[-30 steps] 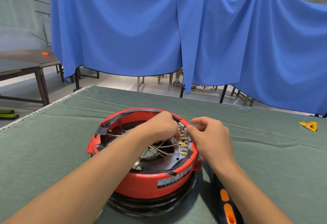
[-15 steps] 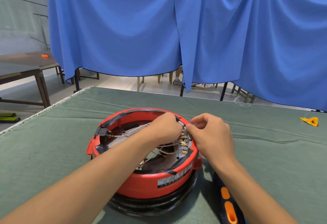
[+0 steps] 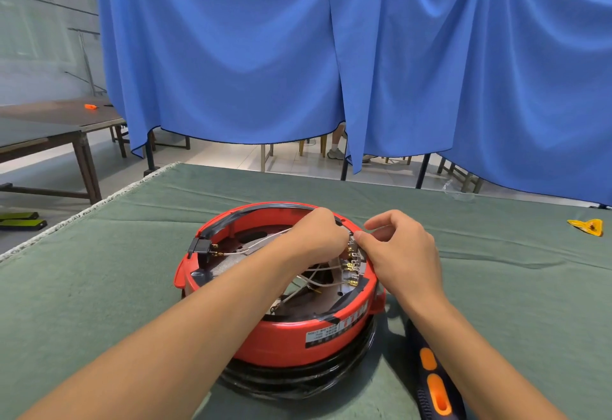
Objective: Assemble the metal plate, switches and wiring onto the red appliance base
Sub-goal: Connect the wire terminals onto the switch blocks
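R hand [image 3: 402, 254] fingers lifted since prev | pinches switch strip [image 3: 356, 259] | L hand [image 3: 318, 237] curled on it

Blue curtain [image 3: 331, 55] hangs at 12 o'clock. Green-covered table [image 3: 99, 287] bears a yellow object [image 3: 587, 226] at 3 o'clock and a blue-and-orange tool [image 3: 432, 383] at 5 o'clock. Wooden side table [image 3: 49, 128] at 9 o'clock.

Bright, even daylight, sharp in the middle.
Soft light falls from above; the red appliance base [image 3: 281, 333] casts only a faint shadow on the table [image 3: 99, 287]. Wide-angle distortion bends the table edges, and the forearms at the bottom look stretched.
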The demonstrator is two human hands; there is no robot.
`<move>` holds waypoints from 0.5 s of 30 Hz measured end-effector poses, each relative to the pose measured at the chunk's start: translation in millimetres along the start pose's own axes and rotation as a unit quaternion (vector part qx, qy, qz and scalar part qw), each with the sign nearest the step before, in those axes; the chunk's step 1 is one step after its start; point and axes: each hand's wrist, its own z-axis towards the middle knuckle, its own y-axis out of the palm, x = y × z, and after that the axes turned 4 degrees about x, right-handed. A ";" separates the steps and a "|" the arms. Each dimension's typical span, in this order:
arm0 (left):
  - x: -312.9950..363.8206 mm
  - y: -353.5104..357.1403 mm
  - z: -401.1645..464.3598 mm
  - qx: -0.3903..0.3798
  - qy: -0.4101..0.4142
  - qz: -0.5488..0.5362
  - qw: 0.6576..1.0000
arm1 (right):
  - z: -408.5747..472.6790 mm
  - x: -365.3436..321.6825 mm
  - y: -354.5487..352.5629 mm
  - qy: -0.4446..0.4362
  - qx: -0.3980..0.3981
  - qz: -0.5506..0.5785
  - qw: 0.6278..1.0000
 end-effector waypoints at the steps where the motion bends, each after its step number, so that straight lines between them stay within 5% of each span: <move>1: -0.7 0.0 0.0 -0.001 0.000 -0.002 1.000 | 0.2 0.4 0.5 0.002 -0.003 0.004 1.000; 9: -8.1 -14.4 0.6 0.057 -0.034 -0.022 0.998 | 1.4 4.2 1.1 0.012 -0.010 0.021 1.000; 15: -7.1 -20.7 -13.5 0.062 0.074 0.074 0.993 | 2.2 5.8 3.0 0.018 -0.014 0.042 0.999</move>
